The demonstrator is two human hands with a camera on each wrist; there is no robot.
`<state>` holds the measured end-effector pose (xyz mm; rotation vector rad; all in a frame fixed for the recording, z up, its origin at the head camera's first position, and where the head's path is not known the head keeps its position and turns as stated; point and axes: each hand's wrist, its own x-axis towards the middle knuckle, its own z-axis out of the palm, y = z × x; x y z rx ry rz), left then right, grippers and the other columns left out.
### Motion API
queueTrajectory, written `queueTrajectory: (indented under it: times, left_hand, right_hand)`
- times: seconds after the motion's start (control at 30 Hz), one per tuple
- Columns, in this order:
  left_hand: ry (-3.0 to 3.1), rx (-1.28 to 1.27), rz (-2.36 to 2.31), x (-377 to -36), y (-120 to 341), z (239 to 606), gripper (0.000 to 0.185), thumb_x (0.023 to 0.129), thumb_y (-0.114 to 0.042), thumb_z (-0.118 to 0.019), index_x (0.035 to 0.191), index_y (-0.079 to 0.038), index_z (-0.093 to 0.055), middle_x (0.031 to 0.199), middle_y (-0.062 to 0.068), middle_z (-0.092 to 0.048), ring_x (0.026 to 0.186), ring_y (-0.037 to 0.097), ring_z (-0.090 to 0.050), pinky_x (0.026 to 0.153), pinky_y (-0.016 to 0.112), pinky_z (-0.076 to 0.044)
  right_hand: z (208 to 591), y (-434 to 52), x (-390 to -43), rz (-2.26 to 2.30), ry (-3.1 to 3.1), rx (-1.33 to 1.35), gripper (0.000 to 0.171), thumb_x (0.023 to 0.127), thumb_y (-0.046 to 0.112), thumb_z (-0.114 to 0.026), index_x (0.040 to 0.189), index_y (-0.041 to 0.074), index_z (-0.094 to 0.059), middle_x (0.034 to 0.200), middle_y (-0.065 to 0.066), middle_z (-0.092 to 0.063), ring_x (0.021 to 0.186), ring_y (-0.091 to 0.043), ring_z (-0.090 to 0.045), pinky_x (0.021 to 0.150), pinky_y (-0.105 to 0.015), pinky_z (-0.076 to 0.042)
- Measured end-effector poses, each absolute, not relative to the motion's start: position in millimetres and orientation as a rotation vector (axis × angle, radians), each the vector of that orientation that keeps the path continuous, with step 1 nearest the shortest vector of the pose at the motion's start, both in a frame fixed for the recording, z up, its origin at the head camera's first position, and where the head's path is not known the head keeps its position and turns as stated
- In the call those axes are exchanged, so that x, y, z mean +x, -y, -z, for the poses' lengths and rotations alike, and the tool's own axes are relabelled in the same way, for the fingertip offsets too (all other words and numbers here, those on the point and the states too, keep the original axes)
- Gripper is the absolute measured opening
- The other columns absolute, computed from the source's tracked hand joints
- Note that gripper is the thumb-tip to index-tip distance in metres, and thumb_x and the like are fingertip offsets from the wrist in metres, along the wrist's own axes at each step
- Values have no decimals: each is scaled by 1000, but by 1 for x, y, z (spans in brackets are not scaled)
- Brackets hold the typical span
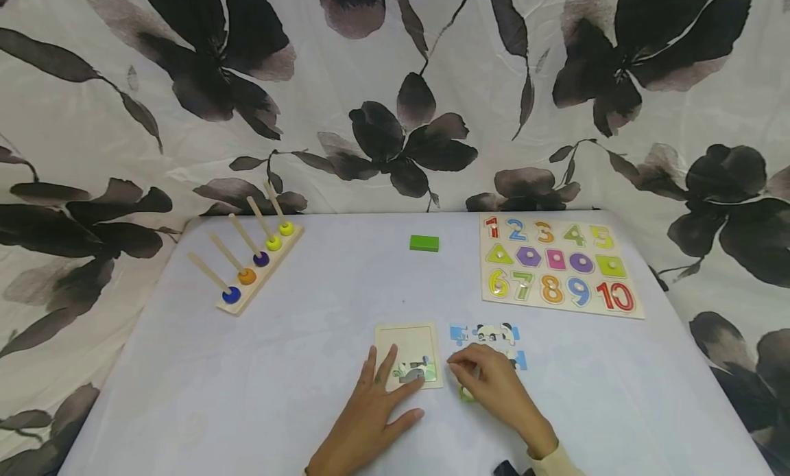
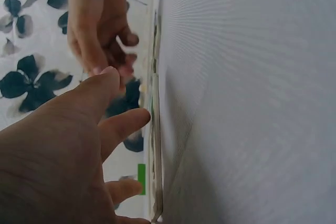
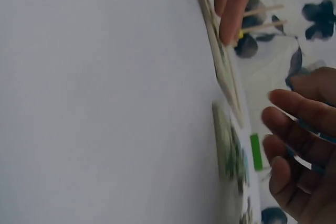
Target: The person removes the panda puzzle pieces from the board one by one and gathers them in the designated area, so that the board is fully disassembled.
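Observation:
In the head view a wooden puzzle tray lies at the front middle, with grey and green picture pieces in its lower right part. My left hand rests over the tray's lower left with spread fingers, one fingertip at those pieces. To the right, my right hand hovers above loose panda puzzle pieces, partly covering them. Its fingers are loosely bent, and in the right wrist view I see no piece between the fingers. A green piece shows below that hand.
A peg stand with coloured rings on slanting pegs stands at back left. A green block lies at the back middle. On the back right is a number and shape board. Patterned cloth hangs behind the white table.

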<state>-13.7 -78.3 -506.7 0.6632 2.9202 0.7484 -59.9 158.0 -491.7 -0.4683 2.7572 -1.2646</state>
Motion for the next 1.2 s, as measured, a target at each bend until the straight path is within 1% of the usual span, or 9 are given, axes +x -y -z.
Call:
queueTrajectory:
  times: [0.07,0.17,0.33,0.47,0.8,1.2]
  left_hand:
    - [-2908,669,-740,-14,79,506,47,94,-56,-47,133,-31,-58,156,22,-21,139,55,-7,108,65,-25]
    - [-2897,688,-721,-15,79,507,48,95,-56,-46,133,-29,-59,155,23,-20,139,56,-6,108,66,-23]
    - [-2902,717,-695,-15,76,508,48,95,-57,-45,132,-30,-59,156,22,-19,140,54,-6,108,68,-20]
    - [-2893,706,-691,-15,74,507,48,95,-57,-45,133,-30,-59,157,21,-18,141,53,-6,108,68,-17]
    - [-2891,690,-694,-15,72,509,48,95,-57,-46,133,-30,-59,157,20,-18,141,51,-4,108,69,-17]
    - [-2886,683,-711,-14,72,509,49,95,-57,-45,129,-26,-63,157,21,-19,141,52,-5,109,68,-17]
  right_hand:
    - [492,-148,-65,1190,-2768,-578,9,88,19,-70,97,16,-73,90,14,-65,82,-5,-55,71,-27,-50]
    - [493,-133,-70,1079,-2791,-704,13,88,19,-71,99,17,-74,97,12,-65,92,-6,-53,80,-31,-49]
    - [494,-119,-74,989,-2813,-770,13,88,18,-69,100,16,-75,99,8,-63,87,-6,-47,75,-27,-46]
    - [495,-114,-75,935,-2838,-798,14,87,14,-67,97,16,-76,96,7,-61,84,-8,-43,73,-27,-43]
    - [494,-110,-77,911,-2828,-806,20,86,6,-63,95,17,-77,97,7,-59,86,-9,-43,76,-28,-43]
    - [496,-104,-77,895,-2853,-789,17,83,5,-63,91,17,-73,99,6,-60,86,-10,-43,78,-32,-40]
